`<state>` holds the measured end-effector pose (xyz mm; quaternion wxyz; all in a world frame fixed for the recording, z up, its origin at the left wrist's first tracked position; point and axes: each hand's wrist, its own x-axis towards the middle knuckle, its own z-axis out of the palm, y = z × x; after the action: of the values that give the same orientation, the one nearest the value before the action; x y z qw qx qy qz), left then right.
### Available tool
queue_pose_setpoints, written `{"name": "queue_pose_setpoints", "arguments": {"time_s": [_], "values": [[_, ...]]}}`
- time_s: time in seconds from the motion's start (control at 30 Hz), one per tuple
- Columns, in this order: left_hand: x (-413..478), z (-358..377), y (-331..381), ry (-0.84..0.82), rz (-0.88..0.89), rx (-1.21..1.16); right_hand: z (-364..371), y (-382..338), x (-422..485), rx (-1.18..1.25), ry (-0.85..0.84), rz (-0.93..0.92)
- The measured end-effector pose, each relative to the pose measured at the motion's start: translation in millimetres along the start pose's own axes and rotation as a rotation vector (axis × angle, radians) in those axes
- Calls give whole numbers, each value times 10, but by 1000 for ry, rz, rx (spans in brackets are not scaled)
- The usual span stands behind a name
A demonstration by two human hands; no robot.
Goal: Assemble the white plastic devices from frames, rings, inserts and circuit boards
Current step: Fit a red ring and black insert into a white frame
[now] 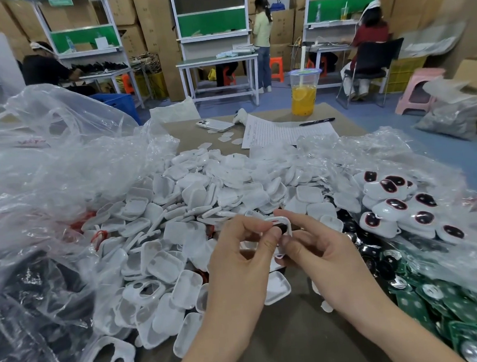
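**Both hands pinch one white frame over the desk**

Head view: both forearms reach in from the bottom edge and meet at the centre, over the brown desk (287,348). The left hand (237,255) has its fingers (249,222) curled, with thumb and forefinger pinching the left side of a white frame (280,222). The right hand (320,251) mirrors it, forefinger along the frame's top edge and thumb below, gripping the right side. A dark insert (283,230) sits in the frame's opening, between the two thumbs. Behind the hands lies a pile of white shells (203,189). Finished devices (396,205) with dark windows lie to the right, and green circuit boards (447,310) lie nearer on that side. A cup of orange drink (304,95) stands at the far edge.
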<state>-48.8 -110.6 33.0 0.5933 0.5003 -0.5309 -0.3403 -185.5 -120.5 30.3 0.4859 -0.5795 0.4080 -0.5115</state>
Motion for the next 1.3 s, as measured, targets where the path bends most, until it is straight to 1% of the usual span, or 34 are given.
{"name": "queue_pose_setpoints", "arguments": {"time_s": [0.23,0.37,0.5,0.63,0.8,0.87,1.03,1.1,1.2,1.3], "values": [[-9,-34,39,-63,-13,-70,-25,-73,-24,80,-26,16],[-16,-33,38,-61,3,-92,-23,-76,-27,109,-46,20],[-1,-30,38,-43,-21,-117,-14,-89,-32,88,-65,2],[-10,-6,-29,13,37,73,-4,-114,-49,40,-56,-27],[-6,-31,-66,24,280,341,-12,-97,-37,56,-2,-4],[1,-44,-75,12,316,378,-11,-81,-33,59,28,21],[-36,-64,-61,-18,332,425,-47,-68,-11,74,144,84],[-51,-50,-52,-55,417,510,-67,-62,-5,91,182,109],[-68,-16,-81,-94,573,655,-68,-45,-6,113,192,130],[-62,-13,-102,-92,615,734,-55,-37,-7,148,184,148]]}}
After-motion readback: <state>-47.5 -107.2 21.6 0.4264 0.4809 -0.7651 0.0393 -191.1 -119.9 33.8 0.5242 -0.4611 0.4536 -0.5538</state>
